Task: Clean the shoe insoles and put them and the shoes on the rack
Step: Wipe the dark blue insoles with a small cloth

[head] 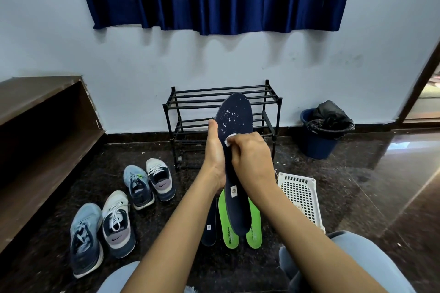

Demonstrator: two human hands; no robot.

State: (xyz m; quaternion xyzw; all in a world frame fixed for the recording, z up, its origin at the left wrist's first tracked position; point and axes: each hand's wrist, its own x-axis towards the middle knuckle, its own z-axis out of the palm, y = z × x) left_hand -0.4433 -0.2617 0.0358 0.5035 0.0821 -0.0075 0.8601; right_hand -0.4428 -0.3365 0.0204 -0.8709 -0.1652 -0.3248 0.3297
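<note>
While our left hand [215, 157] holds the insole [234, 112] upright, the rack [190, 93] far behind it, our right hand [252, 157] pinches a wipe [229, 139] against its middle, hands close together. White specks dot the toe end: cleaning step, we judge, partway. Next move calls for rubbing farther up. Other insoles [229, 233] lie on the floor [333, 197] beneath; shoes [116, 219] wait left.

We have bare forearms [181, 216] and bare hands, left hand [215, 157] and right hand [252, 159]. We wear light blue jeans [357, 261], pale denim over both knees, with a frayed, ragged tear [285, 260] by the right knee.
</note>
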